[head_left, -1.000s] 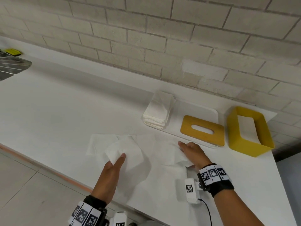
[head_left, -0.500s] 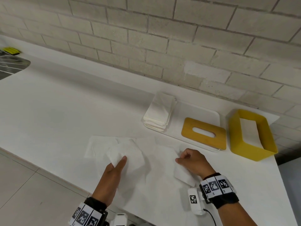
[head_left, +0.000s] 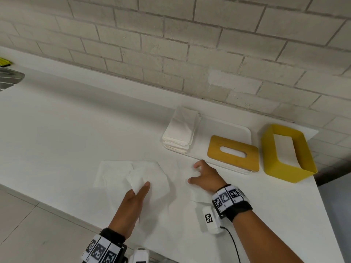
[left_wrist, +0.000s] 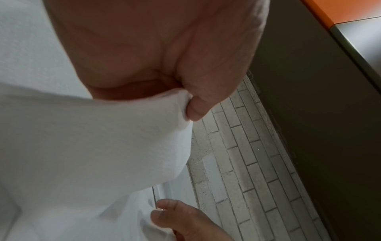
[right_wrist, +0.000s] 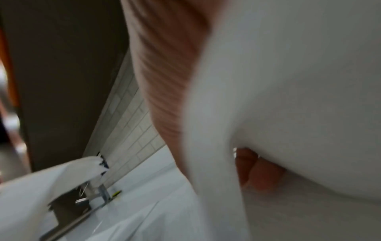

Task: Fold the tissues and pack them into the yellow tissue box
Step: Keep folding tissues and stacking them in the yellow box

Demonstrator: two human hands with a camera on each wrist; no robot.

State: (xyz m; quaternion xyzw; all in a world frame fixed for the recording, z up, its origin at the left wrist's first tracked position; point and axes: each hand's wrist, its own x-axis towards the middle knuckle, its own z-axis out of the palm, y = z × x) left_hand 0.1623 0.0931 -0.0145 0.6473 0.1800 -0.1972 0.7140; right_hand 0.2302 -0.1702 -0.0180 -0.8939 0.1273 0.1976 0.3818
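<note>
Head view: left hand [head_left: 133,202] pinches a lifted corner of the unfolded white tissue [head_left: 161,186] between thumb and fingers, probably to carry that flap over for a fold. Left wrist view confirms it, thumb tip [left_wrist: 195,112] pressing paper against the fingers. Right hand [head_left: 207,175] sits on the tissue's right side, fingers spread and bent, tips on the paper; likely anchoring the sheet so it doesn't slide while the other side gets lifted. Right wrist view is too blurred to tell whether any paper is pinched.

Tissue lies spread on the white counter [head_left: 66,130] near the front edge, at 6 o'clock of the white tray [head_left: 245,133]. Tray holds the stack of folded tissues [head_left: 180,130] at its 9 o'clock end and the wooden slotted lid [head_left: 233,151] at 3 o'clock. Lid is off, so packing stays possible. Yellow tissue box [head_left: 286,152] stands open just beside the tray at 3 o'clock, close to the counter's right edge; whether tissue lies inside it I cannot tell.
</note>
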